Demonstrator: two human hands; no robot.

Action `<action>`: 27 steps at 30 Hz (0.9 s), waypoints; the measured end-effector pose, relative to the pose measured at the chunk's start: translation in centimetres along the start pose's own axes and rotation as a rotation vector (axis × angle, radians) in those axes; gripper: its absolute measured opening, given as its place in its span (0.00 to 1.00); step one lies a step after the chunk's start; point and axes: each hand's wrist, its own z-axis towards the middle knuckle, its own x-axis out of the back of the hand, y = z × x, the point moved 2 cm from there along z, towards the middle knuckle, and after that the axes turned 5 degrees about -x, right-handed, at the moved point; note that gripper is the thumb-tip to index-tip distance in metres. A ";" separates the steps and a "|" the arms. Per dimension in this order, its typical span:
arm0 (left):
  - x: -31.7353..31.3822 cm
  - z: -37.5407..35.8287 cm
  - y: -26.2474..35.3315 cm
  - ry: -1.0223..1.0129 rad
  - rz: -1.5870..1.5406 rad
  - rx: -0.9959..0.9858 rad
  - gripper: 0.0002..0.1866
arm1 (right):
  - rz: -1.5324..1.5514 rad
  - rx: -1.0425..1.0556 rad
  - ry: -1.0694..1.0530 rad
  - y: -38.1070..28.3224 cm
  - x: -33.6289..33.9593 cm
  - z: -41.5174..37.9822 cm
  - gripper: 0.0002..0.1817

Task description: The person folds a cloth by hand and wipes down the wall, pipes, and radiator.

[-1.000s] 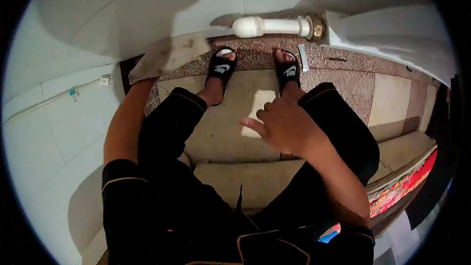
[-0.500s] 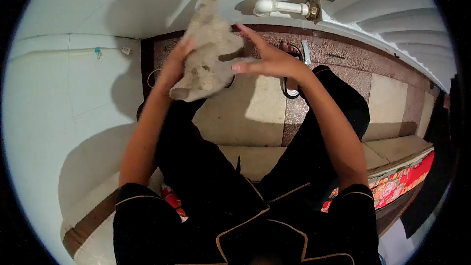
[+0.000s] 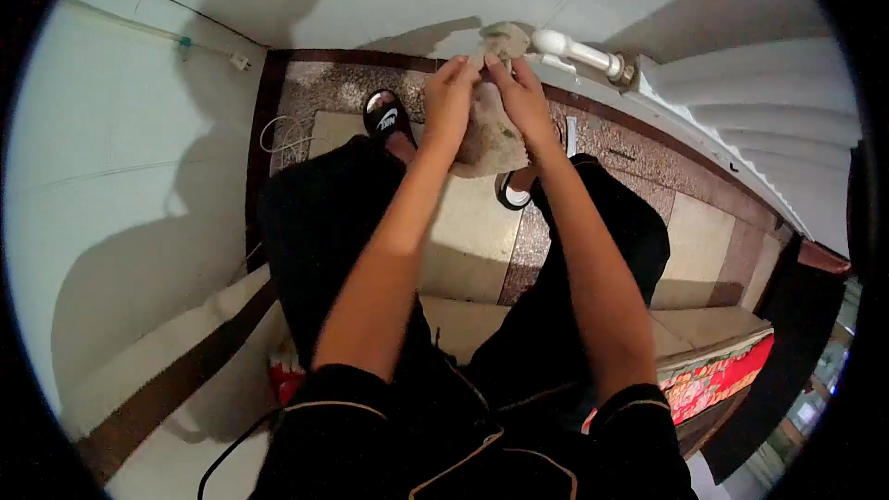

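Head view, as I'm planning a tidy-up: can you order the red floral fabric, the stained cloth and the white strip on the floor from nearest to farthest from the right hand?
By the head view, from the right hand:
1. Stained cloth, in its grasp
2. White strip, just right
3. Red floral fabric, far lower right

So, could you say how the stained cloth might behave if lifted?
The cloth would likely flop, since it bunches between the left hand and right hand. It is probably light, as fingertips seem enough to pinch it.
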 end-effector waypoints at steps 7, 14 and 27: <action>-0.6 5.7 0.2 0.073 -0.576 0.504 0.31 | 0.144 0.095 0.061 -1.2 -5.1 4.7 0.18; -0.1 8.1 0.7 0.127 -0.421 0.302 0.23 | 0.207 0.105 0.189 -1.1 -7.0 7.5 0.12; 1.4 7.8 1.5 0.238 -0.494 0.313 0.18 | 0.343 -0.044 0.247 0.0 -9.4 6.4 0.09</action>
